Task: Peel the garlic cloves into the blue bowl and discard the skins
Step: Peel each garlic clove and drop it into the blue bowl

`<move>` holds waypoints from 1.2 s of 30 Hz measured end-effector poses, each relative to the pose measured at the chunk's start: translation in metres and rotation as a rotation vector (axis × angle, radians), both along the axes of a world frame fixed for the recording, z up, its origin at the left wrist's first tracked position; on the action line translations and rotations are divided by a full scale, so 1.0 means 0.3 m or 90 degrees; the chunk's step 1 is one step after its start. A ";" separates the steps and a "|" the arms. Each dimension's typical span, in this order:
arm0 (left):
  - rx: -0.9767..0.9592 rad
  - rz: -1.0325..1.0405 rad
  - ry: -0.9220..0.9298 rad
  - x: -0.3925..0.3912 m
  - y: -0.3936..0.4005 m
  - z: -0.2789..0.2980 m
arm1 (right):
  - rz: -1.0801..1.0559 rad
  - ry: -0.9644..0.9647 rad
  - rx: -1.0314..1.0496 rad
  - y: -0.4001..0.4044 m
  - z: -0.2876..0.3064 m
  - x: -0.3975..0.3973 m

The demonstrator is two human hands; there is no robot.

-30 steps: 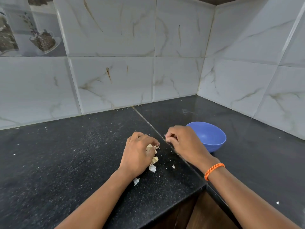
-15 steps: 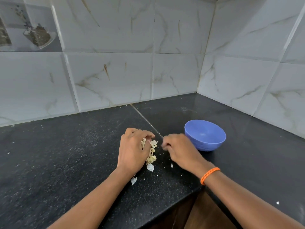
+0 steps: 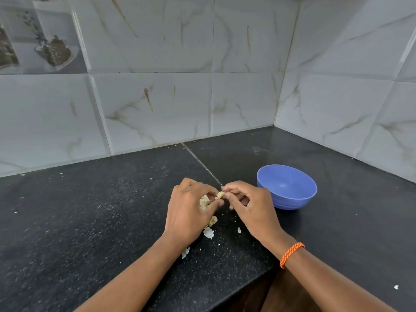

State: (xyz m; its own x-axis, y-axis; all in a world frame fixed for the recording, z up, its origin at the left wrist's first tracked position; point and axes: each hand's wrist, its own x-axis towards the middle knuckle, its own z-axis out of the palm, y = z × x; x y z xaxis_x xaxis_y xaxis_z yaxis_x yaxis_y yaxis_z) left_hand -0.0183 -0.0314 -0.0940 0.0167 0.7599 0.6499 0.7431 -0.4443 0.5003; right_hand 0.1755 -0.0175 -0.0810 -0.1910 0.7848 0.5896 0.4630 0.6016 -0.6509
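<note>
Black speckled stone counter point(image 3: 90, 221), hard and flat; blue bowl point(image 3: 287, 186), smooth, round, apparently empty, sat just right of the hands; left hand point(image 3: 189, 212) cupped pale cloves and pinched one garlic clove point(image 3: 220, 195); right hand point(image 3: 249, 206) pinched its other end. Papery skins point(image 3: 208, 232) lay scattered below. Risk: the small, slick clove could slip onto the counter if gripped loosely; skins could drift into the bowl.

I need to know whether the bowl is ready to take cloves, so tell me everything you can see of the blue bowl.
The round blue plastic-looking bowl stands upright on the black speckled stone countertop, near the tiled corner. Its wall is smooth inside, with faint ridges low on the outside. The visible inside holds nothing; no cloves show in it yet. It sits just beyond the right hand, whose knuckles hide part of its near-left rim; whether they touch cannot be told. Nothing else is against it.
</note>
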 end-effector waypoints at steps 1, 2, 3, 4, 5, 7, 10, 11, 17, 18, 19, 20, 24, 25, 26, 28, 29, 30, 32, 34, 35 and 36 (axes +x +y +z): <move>-0.001 0.004 0.001 0.001 -0.002 0.000 | 0.000 -0.005 0.013 0.001 -0.005 -0.003; -0.002 0.009 0.004 0.002 -0.002 0.000 | -0.003 -0.012 0.026 0.001 -0.008 -0.006; -0.005 0.015 0.006 0.002 -0.003 0.001 | -0.007 -0.018 0.038 0.002 -0.011 -0.007; -0.008 0.020 0.007 0.001 -0.003 0.002 | -0.011 -0.021 0.046 0.002 -0.014 -0.008; -0.009 0.023 0.007 0.000 -0.004 0.003 | -0.013 -0.021 0.052 0.004 -0.017 -0.009; -0.007 0.023 0.010 0.001 -0.007 0.008 | -0.019 -0.028 0.061 0.006 -0.023 -0.009; -0.021 0.020 -0.005 0.001 -0.007 0.006 | -0.011 -0.044 0.065 0.009 -0.033 -0.010; -0.030 0.020 -0.019 0.001 -0.006 0.004 | -0.005 -0.045 0.067 0.009 -0.035 -0.010; -0.059 0.004 -0.057 -0.002 0.000 -0.003 | -0.001 -0.043 0.068 0.012 -0.033 -0.003; -0.062 0.000 -0.051 -0.001 0.001 -0.003 | 0.000 -0.044 0.067 0.012 -0.036 -0.003; -0.063 -0.004 -0.048 -0.001 0.001 -0.002 | 0.004 -0.041 0.063 0.013 -0.039 -0.004; -0.064 -0.007 -0.047 -0.001 0.003 -0.002 | 0.008 -0.036 0.053 0.013 -0.040 -0.004; -0.058 -0.020 -0.067 0.003 -0.001 0.000 | 0.008 0.028 -0.028 0.018 -0.032 -0.001; -0.058 -0.022 -0.062 0.007 -0.004 0.000 | 0.009 0.041 -0.045 0.017 -0.028 -0.001; -0.061 -0.022 -0.056 0.013 -0.006 -0.001 | 0.013 0.051 -0.056 0.015 -0.025 -0.001; -0.076 -0.017 -0.060 0.021 -0.012 -0.004 | 0.022 0.065 -0.066 0.013 -0.022 -0.001; -0.082 -0.014 -0.067 0.022 -0.013 -0.004 | 0.024 0.074 -0.069 0.013 -0.023 -0.003; -0.084 -0.013 -0.070 0.022 -0.013 -0.006 | 0.025 0.084 -0.074 0.013 -0.024 -0.003; -0.089 -0.010 -0.058 0.021 -0.012 -0.006 | 0.026 0.104 -0.083 0.014 -0.026 -0.002; -0.089 -0.005 -0.037 0.021 -0.013 -0.006 | 0.027 0.118 -0.083 0.015 -0.026 -0.002; -0.085 -0.002 -0.029 0.022 -0.013 -0.006 | 0.031 0.118 -0.078 0.014 -0.025 -0.004; -0.080 0.000 -0.027 0.023 -0.013 -0.005 | 0.036 0.114 -0.071 0.012 -0.024 -0.006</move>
